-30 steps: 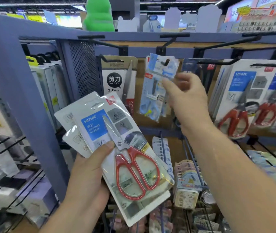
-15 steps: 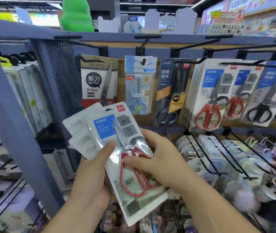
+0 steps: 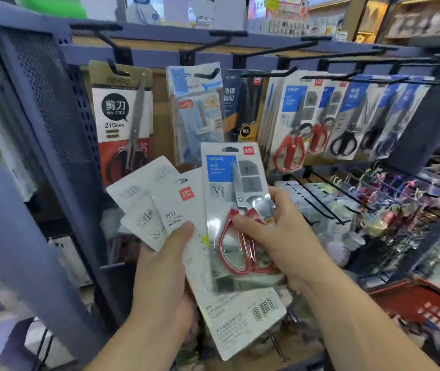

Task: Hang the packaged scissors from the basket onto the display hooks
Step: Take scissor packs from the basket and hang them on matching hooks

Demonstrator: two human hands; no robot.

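Now pinching the red-handled scissors pack (image 3: pixel 229 245) in the right hand (image 3: pixel 275 236), thumb on front, fingers curled behind; left hand (image 3: pixel 165 271) just beside, clutching fanned white packs (image 3: pixel 160 207); above, loaded display hooks (image 3: pixel 267 74)

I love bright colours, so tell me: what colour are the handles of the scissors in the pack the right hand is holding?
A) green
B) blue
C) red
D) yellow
C: the right hand grips the scissors pack, and the handles show red through its clear front; the left hand holds only white packs.
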